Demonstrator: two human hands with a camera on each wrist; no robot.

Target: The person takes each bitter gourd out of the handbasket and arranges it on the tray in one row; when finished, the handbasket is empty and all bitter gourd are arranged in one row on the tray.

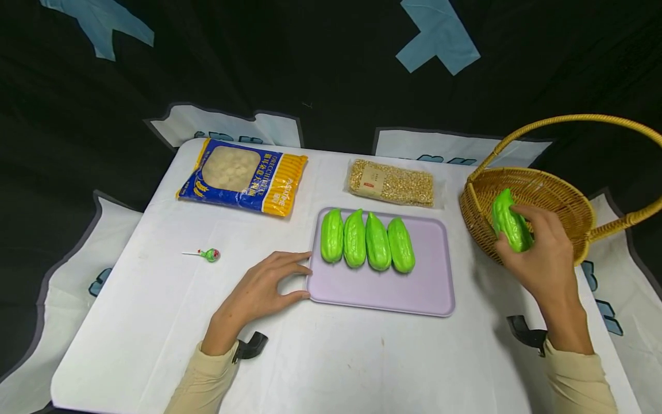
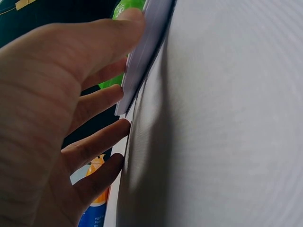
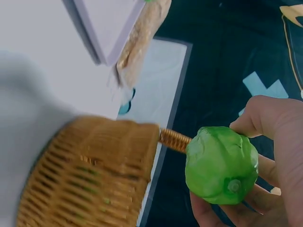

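Note:
My right hand point(image 1: 548, 253) holds a green bitter melon point(image 1: 510, 221) between thumb and fingers, above the left side of the wicker basket point(image 1: 540, 187). In the right wrist view the blunt end of that bitter melon point(image 3: 221, 165) faces the camera, outside the woven wall point(image 3: 90, 170). Several more bitter melons point(image 1: 354, 238) lie side by side on a lilac tray point(image 1: 426, 287). My left hand point(image 1: 264, 290) rests at the tray's left edge, its fingers spread and touching the rim. In the left wrist view the thumb point(image 2: 130, 28) lies against the tray's side.
A blue and yellow pasta bag point(image 1: 235, 175) lies at the back left, with a lollipop point(image 1: 209, 254) nearer the front. Behind the tray is a clear packet of grains point(image 1: 393, 183). The basket's tall handle point(image 1: 574, 118) arches over its opening, near the table's right edge.

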